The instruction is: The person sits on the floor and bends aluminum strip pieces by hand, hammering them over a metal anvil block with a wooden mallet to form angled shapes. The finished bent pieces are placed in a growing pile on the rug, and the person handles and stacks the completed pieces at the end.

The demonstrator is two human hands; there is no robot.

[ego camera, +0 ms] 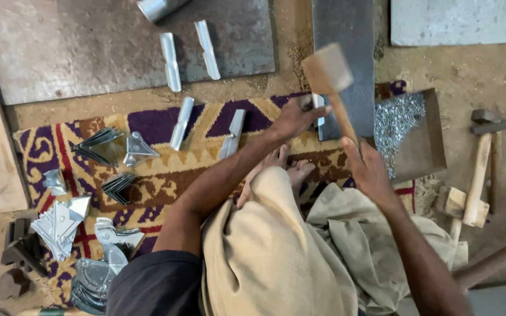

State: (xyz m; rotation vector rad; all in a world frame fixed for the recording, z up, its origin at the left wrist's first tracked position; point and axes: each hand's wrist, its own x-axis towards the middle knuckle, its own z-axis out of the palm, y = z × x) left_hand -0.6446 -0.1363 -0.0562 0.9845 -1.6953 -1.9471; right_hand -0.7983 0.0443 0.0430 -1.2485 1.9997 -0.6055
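My right hand (pixel 368 171) grips the handle of a wooden mallet (pixel 328 73), whose head is raised above a dark steel bar (pixel 346 70). My left hand (pixel 296 117) pinches a small bent strip of shiny sheet metal (pixel 318 108) and holds it against the left edge of that bar. Similar bent metal strips lie nearby: two on the rusty plate (pixel 171 61) (pixel 207 50) and two on the patterned rug (pixel 181 123) (pixel 233 133). My bare feet (pixel 285 167) rest on the rug between my arms.
A rusty steel plate (pixel 89 52) lies at top left. Stacks of cut metal triangles (pixel 60 225) and folded pieces (pixel 96 143) sit on the rug's left side. A tray of metal shavings (pixel 408 126) is right of the bar. A hammer (pixel 481 169) lies at far right.
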